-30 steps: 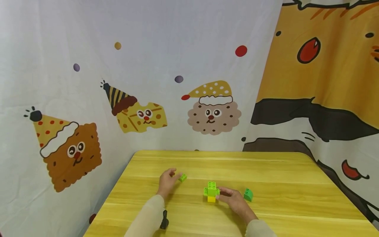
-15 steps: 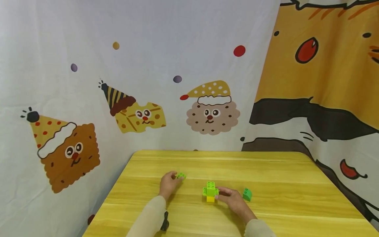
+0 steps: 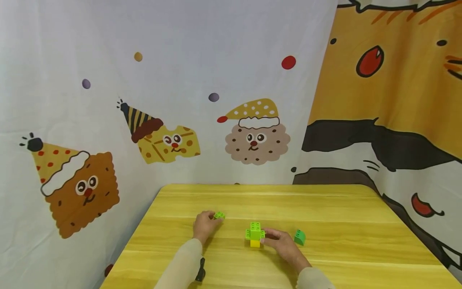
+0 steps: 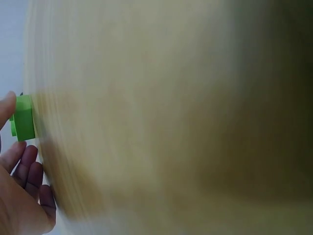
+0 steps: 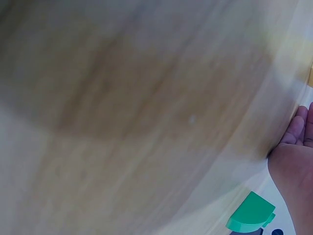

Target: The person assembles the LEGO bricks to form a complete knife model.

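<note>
My left hand [image 3: 204,226] pinches a small light green toy brick [image 3: 219,215] on the left half of the table. In the left wrist view the brick [image 4: 25,118] sits between thumb and finger, the other fingers curled below. Near the table's middle stands a stack of toy bricks [image 3: 255,229], yellow at the bottom, light green above, with studded pieces jutting out on both sides. My right hand [image 3: 286,245] holds its right side between thumb and forefinger. The right wrist view shows that hand [image 5: 296,159] only at the edge; the stack is mostly out of frame there.
A dark green brick with a rounded top [image 3: 299,237] lies just right of my right hand. The wooden table [image 3: 335,208] reaches back to a cloth [image 3: 202,48] printed with cartoon figures. Something black [image 3: 201,271] shows at my left sleeve.
My left thumb and fingers have closed around the light green brick, which has turned slightly. The right hand stays at the stack. The whole head view has shifted a little.
</note>
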{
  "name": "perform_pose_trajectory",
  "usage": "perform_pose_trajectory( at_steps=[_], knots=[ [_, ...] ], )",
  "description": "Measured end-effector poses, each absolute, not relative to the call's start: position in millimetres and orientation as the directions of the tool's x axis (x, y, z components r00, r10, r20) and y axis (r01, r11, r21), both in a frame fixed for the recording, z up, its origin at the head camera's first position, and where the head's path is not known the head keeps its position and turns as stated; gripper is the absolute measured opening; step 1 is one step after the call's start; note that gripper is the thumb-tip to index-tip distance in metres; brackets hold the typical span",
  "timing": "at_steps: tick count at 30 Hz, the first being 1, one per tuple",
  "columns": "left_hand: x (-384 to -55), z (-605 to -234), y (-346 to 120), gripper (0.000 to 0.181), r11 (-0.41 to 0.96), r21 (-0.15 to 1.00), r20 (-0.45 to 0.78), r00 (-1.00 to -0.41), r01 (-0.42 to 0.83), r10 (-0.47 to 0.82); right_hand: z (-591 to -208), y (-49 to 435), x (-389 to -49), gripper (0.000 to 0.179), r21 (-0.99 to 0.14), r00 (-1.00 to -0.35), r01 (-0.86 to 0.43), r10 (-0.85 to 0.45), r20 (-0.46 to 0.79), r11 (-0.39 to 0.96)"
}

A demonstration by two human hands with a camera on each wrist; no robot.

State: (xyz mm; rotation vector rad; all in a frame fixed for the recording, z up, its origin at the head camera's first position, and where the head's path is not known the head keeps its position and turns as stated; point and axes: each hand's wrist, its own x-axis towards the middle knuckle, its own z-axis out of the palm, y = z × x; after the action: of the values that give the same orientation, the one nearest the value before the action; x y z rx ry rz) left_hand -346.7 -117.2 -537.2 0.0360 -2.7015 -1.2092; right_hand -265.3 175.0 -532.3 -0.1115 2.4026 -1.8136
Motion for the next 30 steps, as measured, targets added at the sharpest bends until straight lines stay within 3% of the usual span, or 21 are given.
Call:
perform_pose_trajectory(
  at_steps=[12,30],
  knots=[
    [-349,-540,-118,0.036,0.647,0.758,0.17,-0.982,0.078,-0.082,-533,174,-266,0.053,-0.963,-0.988,0.026,-0.138,-0.066,0.27],
    [-356,-524,-125,0.035,0.524,0.846,0.141,-0.989,0.101,-0.037,-532,172,-267,0.052,-0.962,-0.99,0.037,-0.118,-0.072,0.271]
  ],
)
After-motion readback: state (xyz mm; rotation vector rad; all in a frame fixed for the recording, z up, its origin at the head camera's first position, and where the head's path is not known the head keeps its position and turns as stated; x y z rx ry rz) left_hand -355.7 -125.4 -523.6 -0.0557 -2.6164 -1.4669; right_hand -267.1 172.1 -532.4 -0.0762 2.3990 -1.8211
